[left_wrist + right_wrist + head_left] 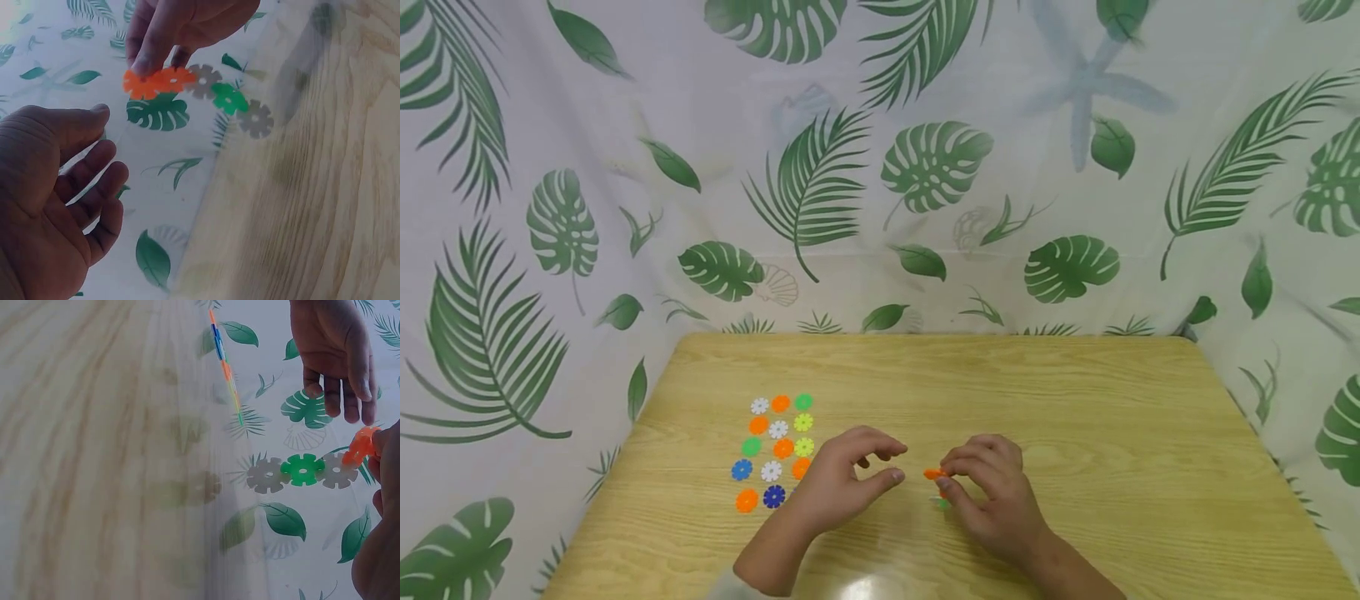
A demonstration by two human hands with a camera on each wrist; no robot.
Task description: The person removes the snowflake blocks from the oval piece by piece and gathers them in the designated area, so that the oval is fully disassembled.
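Observation:
My right hand [996,492] pinches an orange notched disc [139,87] between thumb and fingers. That disc heads a hanging chain of interlocked flower-shaped discs: a second orange one [178,76], then a grey-white disc [201,76], a green disc [312,464] and another grey-white disc [267,485] at the lower end. In the head view, most of the chain is hidden behind the right hand. Facing it from the left, my left hand [850,479] holds nothing, its thumb and fingers apart and loosely bent, a small gap short of the orange disc.
On the wooden table [1112,400], left of my left hand, loose discs lie in rough rows, among them a light blue disc [742,469] and a yellow disc [803,422]. The left forearm covers part of the front rows. A leaf-print cloth [985,292] hangs behind the table.

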